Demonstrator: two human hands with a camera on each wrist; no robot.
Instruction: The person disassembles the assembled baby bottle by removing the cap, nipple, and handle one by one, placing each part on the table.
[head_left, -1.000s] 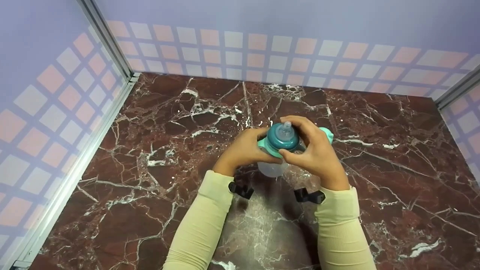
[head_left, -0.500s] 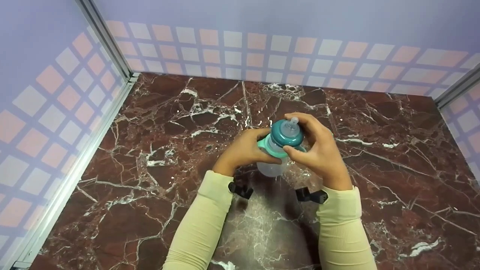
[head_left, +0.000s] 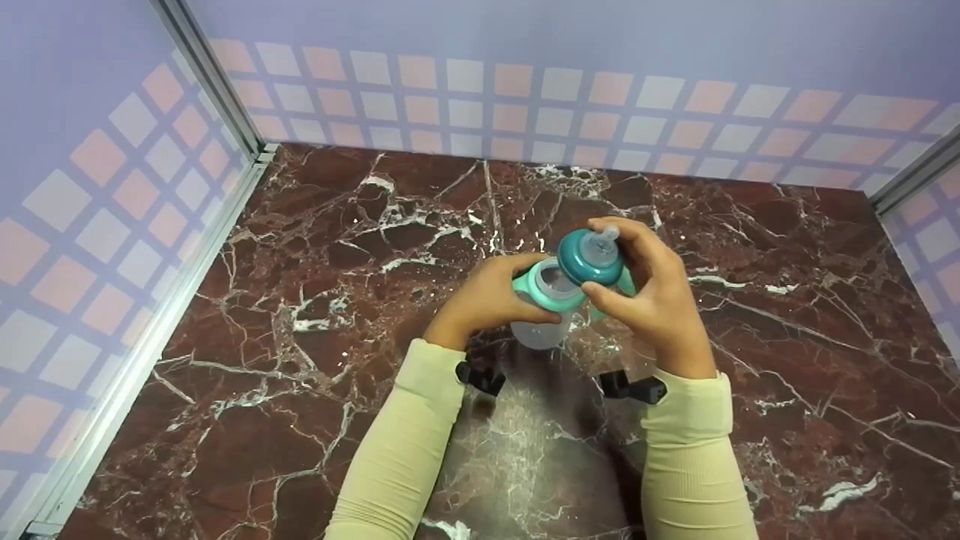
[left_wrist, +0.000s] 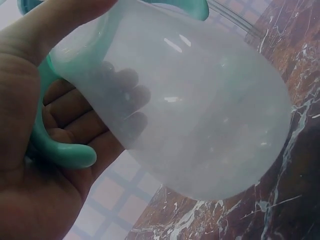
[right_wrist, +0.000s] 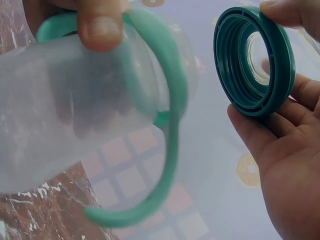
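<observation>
A translucent baby bottle [head_left: 540, 336] with an uncovered mouth is tilted above the marble surface. My left hand [head_left: 484, 300] grips it near the neck, where a mint-green collar with curved handles [right_wrist: 175, 125] is fitted. Through the clear wall in the left wrist view, fingertips show behind the bottle [left_wrist: 200, 115]. To the upper right of the mouth, my right hand [head_left: 660, 300] holds the teal screw ring [head_left: 574, 262] with its clear nipple [head_left: 602, 246], thumb and fingers at the rim. The ring's threaded underside [right_wrist: 235, 65] faces the bottle in the right wrist view.
Dark red marble with white veins forms the work surface [head_left: 315, 420]. Pale panels with pink and white squares [head_left: 465, 112] stand at the back and sides, joined by metal posts [head_left: 214, 75]. Black camera mounts [head_left: 480, 377] sit at both wrists.
My right hand has moved up and right with the teal ring and nipple, lifting them off the bottle and exposing its mouth. The left hand keeps its grip almost in place.
</observation>
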